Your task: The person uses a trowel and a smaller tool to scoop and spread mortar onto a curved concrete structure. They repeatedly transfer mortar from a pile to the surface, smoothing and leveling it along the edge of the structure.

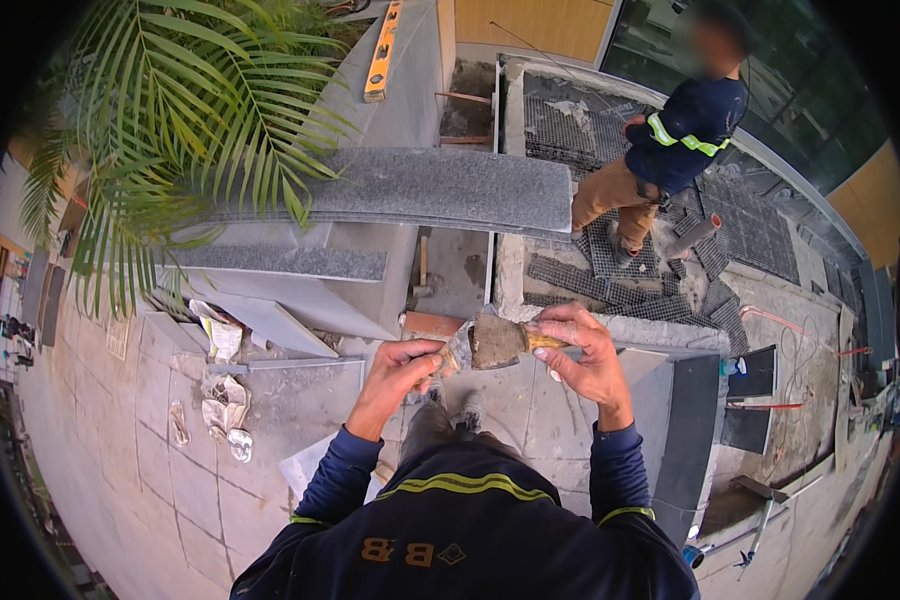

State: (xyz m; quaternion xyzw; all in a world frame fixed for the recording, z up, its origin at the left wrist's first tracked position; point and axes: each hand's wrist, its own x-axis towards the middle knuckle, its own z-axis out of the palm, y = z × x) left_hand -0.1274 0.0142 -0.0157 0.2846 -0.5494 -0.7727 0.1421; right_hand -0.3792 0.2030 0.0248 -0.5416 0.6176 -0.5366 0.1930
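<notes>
My left hand (pixel 402 370) grips a worn scraper (pixel 456 350) with a grimy handle and a narrow metal blade. My right hand (pixel 580 360) holds the yellowish wooden handle of a wider, dirt-caked scraper (pixel 495 342), whose blade meets or overlaps the other tool's blade at the middle of the view. Both hands have their fingers curled round these handles. Beneath them are my legs and boots on the pale paved floor (pixel 240 510). A reddish plank (pixel 432 321) lies just beyond the tools.
A co-worker (pixel 680 150) stands on black grid mesh (pixel 560 130) at right rear. Long grey stone slabs (pixel 430 190) span the upper middle, beside palm fronds (pixel 200 90) and an orange level (pixel 382 50). A hammer (pixel 423 270) sits below. Dark panels (pixel 685 440) are at right, crumpled bags (pixel 225 410) at left.
</notes>
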